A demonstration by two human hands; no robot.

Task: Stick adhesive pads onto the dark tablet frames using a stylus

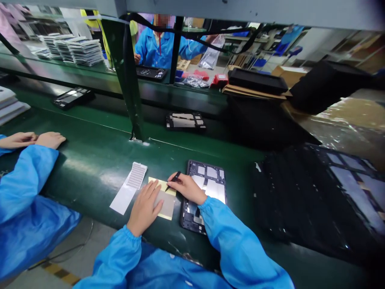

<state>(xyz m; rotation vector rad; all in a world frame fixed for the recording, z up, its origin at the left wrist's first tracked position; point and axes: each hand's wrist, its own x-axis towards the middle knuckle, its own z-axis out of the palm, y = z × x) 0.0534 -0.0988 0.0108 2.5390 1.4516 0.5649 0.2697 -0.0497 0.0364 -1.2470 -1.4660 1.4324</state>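
Observation:
My left hand [146, 208] lies flat with fingers stretched over a pale yellow sheet [168, 212] that has a greyish area on it. Between the fingers of my right hand [189, 188] is a pair of black tweezers [173, 180], its tip down at the upper part of that sheet. Under my right wrist and sleeve, partly hidden, rests a tablet housing [216, 185] with a dark frame and silvery plates. To the left of my left hand lies a white label sheet [125, 192] with rows of small grey marks on its upper half.
Stacked black trays [300, 196] holding housings stand at the right. Farther back, another housing [185, 120] sits on the dark belt, beyond a green post [128, 80]. A co-worker's hands [49, 139] rest at the left; another person [159, 46] works across the bench.

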